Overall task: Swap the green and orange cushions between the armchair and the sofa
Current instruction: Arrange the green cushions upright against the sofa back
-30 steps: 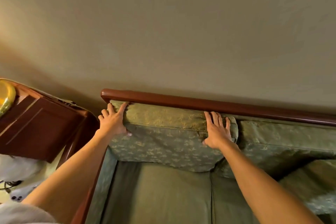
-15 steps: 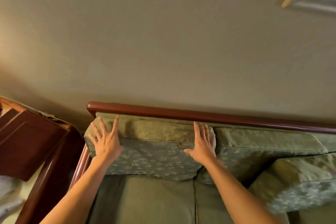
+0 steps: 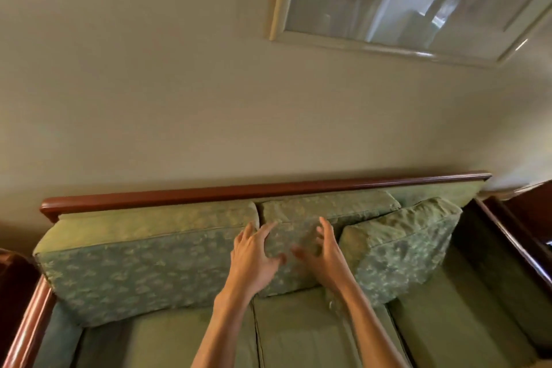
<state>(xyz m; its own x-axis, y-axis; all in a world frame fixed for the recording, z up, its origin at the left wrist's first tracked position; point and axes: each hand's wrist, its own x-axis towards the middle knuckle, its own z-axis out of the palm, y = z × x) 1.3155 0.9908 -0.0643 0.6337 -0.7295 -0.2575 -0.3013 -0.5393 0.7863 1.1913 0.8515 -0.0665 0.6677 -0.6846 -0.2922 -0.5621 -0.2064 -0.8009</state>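
Note:
A sofa with a dark wooden frame [image 3: 263, 191] stands against the wall, and three green patterned back cushions lean on it. The left cushion [image 3: 143, 260] stands upright against the backrest. The middle cushion [image 3: 301, 215] is behind my hands. The right cushion [image 3: 400, 248] tilts forward and partly overlaps the middle one. My left hand [image 3: 254, 257] and my right hand [image 3: 322, 254] hover with fingers spread in front of the middle cushion, holding nothing. No orange cushion or armchair is in view.
Green seat cushions [image 3: 313, 334] fill the sofa below. Wooden armrests [image 3: 27, 326] flank it, the right one [image 3: 513, 236] next to dark furniture. A framed picture [image 3: 418, 0] hangs on the beige wall above.
My hands have left the left cushion and moved right, closer together, in front of the middle cushion. The view has swung right and up, showing the whole sofa and the picture.

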